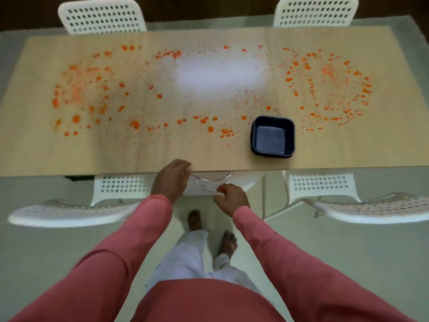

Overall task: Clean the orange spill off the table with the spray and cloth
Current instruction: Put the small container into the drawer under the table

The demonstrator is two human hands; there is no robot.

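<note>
Your left hand (170, 180) and right hand (231, 198) both pinch a blurred pale object (206, 185) at the table's (92, 154) near edge, while orange spill (88, 94) speckles the tabletop beyond.

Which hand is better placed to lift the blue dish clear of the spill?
Probably the right hand: the blue dish sits right of both hands, farther from the left hand.

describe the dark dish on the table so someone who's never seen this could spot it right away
Start at the long light wooden table, speckled with orange spill. Look towards its near edge, right of the middle. There sits a square dish with rounded corners, dark blue and empty, the only object standing on the tabletop.
</note>
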